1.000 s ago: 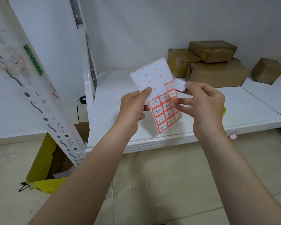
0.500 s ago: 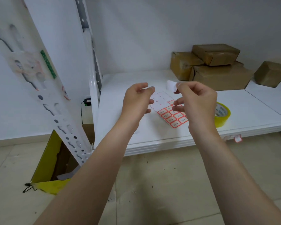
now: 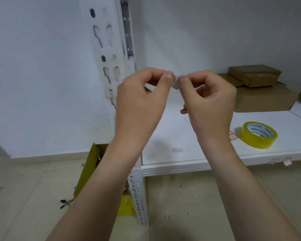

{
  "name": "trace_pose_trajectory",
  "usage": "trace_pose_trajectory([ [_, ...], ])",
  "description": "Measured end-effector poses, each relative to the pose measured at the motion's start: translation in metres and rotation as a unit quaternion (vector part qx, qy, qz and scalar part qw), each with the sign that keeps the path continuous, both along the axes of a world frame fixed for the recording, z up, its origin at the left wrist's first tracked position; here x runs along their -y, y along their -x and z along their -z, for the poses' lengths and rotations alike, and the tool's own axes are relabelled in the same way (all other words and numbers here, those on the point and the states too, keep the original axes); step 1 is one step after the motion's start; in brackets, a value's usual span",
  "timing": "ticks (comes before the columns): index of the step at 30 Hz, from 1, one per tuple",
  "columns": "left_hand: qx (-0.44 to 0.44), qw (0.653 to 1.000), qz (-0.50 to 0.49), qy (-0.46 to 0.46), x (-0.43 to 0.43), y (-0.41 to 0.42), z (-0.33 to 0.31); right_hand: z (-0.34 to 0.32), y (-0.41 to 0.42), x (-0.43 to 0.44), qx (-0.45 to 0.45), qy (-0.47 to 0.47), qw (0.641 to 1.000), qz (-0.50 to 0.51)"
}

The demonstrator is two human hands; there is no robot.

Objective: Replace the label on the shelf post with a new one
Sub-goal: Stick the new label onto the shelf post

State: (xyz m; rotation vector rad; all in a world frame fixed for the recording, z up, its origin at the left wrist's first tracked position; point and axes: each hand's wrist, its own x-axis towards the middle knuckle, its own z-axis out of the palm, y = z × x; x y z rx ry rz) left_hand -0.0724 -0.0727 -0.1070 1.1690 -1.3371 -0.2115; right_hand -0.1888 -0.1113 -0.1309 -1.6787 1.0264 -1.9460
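The left hand [image 3: 142, 100] and right hand [image 3: 210, 103], fingers curled, each pinch 1 edge of the small white label [image 3: 175, 84] between thumb and forefinger, holding it above the white shelf [image 3: 189, 159], right of the perforated shelf post [image 3: 109, 66].

Soft even indoor light, faint shadows; slight motion blur; wide-angle bending at edges.

Left hand [image 3: 141, 101] and right hand [image 3: 210, 105] are showing bare. Left forearm [image 3: 101, 188] and right forearm [image 3: 236, 188] are also showing bare, uncovered all the way to the bottom edge. One nail [image 3: 169, 76] on the left hand is looking short and plain.
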Motion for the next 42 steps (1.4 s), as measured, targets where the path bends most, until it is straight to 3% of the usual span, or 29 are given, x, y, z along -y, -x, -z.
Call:
trace_pose_trajectory([
  [27,-0.102,0.989,0.1,0.026,-0.015,-0.087,0.001,-0.003,-0.086,-0.02,-0.047,0.144,0.986,-0.065],
  [30,-0.115,0.988,0.098,0.023,-0.015,-0.092,0.001,-0.002,-0.084,-0.017,-0.028,0.105,0.993,-0.054],
  [35,-0.21,0.964,0.161,-0.03,-0.016,-0.103,-0.001,-0.006,-0.081,-0.014,-0.005,-0.006,0.995,-0.099],
  [42,-0.213,0.962,0.16,-0.06,-0.016,-0.114,-0.002,-0.011,-0.088,-0.018,0.012,-0.024,0.989,-0.147],
])
